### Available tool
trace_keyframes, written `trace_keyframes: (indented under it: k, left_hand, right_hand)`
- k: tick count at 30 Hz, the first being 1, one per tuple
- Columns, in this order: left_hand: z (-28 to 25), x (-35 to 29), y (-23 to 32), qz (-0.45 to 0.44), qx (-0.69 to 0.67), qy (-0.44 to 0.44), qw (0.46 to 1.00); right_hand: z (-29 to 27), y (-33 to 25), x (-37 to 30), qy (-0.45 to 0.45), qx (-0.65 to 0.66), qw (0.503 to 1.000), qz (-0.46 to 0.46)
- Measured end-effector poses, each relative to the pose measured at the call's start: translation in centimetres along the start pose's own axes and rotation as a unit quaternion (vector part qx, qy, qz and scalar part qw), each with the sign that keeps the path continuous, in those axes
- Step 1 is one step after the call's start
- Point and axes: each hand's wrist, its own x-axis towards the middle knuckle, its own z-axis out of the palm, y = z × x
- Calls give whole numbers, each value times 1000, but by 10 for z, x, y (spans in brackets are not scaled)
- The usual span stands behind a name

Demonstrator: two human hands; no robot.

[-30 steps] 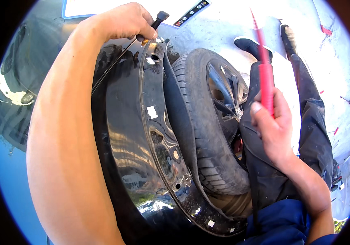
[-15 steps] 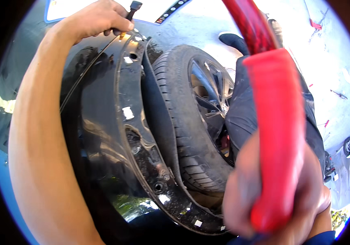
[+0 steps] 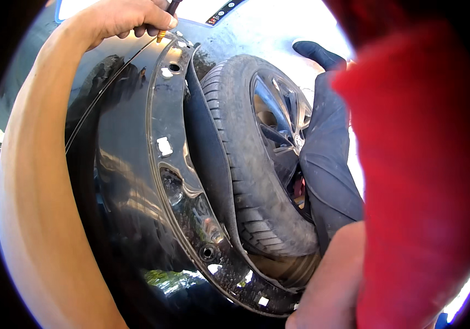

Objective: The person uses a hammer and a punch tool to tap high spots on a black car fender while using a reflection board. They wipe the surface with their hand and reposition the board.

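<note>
At the far left, my left hand (image 3: 128, 21) is closed around a dark, punch-like tool (image 3: 162, 35) with a brass-yellow tip. That tip rests at or just above the upper end of a black car fender (image 3: 128, 137), by its wheel-arch lip. Close to the camera on the right, my right hand (image 3: 328, 279) is wrapped round a thick red handle (image 3: 421, 181). It is blurred, and the head of that tool is out of view. A dark liner (image 3: 207, 137) runs along the arch, between the lip and a tyre (image 3: 251, 164).
The tyre sits on a spoked wheel (image 3: 284, 126), turned outward. My dark-trousered leg (image 3: 328, 148) is bent beside it, with a dark shoe (image 3: 317, 54) on the pale floor. White patches (image 3: 163, 146) and bolt holes mark the arch lip. A white board (image 3: 196, 12) lies at the top.
The red handle has come much nearer the camera and shifted right, covering most of that side. My left hand keeps its grip on the punch-like tool; the whole view has shifted slightly.
</note>
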Motion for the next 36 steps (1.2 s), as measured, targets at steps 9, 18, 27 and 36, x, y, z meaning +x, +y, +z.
trace_keyframes:
  k: [9, 18, 27, 36]
  left_hand:
    - [4, 9, -20, 48, -40, -19, 998]
    - [4, 2, -3, 29, 16, -14, 999]
    - [11, 4, -8, 31, 10, -2, 999]
    - [15, 4, -16, 41, 29, 28, 998]
  right_hand:
    - [16, -16, -7, -93, 25, 995, 5]
    - [-19, 72, 34, 82, -119, 989, 39]
    - [-10, 88, 50, 105, 15, 994, 25]
    - [-14, 70, 65, 119, 19, 993, 12]
